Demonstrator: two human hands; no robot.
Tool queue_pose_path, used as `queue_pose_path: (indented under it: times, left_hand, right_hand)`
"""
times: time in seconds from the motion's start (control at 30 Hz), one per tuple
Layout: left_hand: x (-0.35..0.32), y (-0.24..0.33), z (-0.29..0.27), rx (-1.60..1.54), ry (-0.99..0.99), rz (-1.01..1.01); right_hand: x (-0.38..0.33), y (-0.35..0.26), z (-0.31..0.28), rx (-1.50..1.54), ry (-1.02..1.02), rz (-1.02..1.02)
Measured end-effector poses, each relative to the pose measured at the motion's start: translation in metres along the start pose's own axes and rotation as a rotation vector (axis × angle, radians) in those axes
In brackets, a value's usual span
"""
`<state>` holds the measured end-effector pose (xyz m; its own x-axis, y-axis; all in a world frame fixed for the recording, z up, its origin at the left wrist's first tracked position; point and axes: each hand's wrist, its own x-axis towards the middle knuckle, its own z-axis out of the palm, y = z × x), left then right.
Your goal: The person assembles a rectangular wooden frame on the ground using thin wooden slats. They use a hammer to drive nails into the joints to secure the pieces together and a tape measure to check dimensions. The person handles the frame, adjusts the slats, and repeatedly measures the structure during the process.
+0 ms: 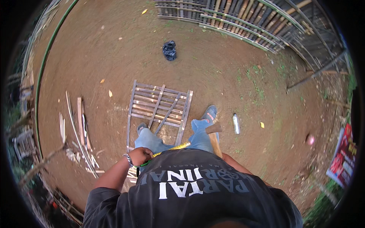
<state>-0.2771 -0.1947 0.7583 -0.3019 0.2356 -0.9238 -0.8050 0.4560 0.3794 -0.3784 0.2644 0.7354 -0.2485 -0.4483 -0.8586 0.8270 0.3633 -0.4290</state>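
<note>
My left hand (140,155) is closed on a tape measure with a green case, mostly covered by my fingers and shirt. Its yellow blade (176,147) runs out to the right across the front of my waist. On the other side, a hatchet (214,136) points away from me, its head foremost and its wooden handle running back to my right hand (225,155). The shirt hides most of that hand, but it appears to grip the handle's end. A slatted wooden frame (157,102) with a diagonal brace lies on the ground around my left foot.
Wood strips and a board (80,114) lie at the left. A clear bottle (236,123) is right of my right foot. Ahead are a crumpled black plastic bag (169,50) and a bamboo fence (228,22). A red banner (344,157) stands at the far right.
</note>
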Motion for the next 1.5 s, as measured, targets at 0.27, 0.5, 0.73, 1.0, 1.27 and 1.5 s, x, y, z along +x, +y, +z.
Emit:
queue_pose_path:
  times: [0.27, 0.5, 0.73, 1.0, 1.27, 1.5]
  left_hand:
    - [-0.036, 0.009, 0.172, -0.746, -0.007, 0.16]
    - [0.044, -0.018, 0.335, -0.972, 0.227, 0.517]
    - [0.073, 0.046, 0.423, -1.462, 0.411, 0.623]
    - [0.137, 0.144, 0.377, -1.821, 0.241, 0.59]
    - [0.186, 0.3, 0.287, -1.673, 0.418, 0.481]
    - [0.246, 0.277, 0.23, -2.593, 1.091, 0.148]
  right_hand:
    - [-0.029, -0.067, -0.114, -0.369, -0.107, 0.082]
    - [-0.007, -0.126, -0.139, -0.781, -0.208, 0.13]
    - [0.021, -0.216, -0.135, -1.378, -0.547, 0.249]
    - [0.078, -0.352, -0.096, -1.453, -0.477, 0.455]
    - [0.212, -0.513, -0.045, -1.886, -0.524, 0.454]
    - [0.473, -0.466, 0.005, -2.497, -0.667, -0.404]
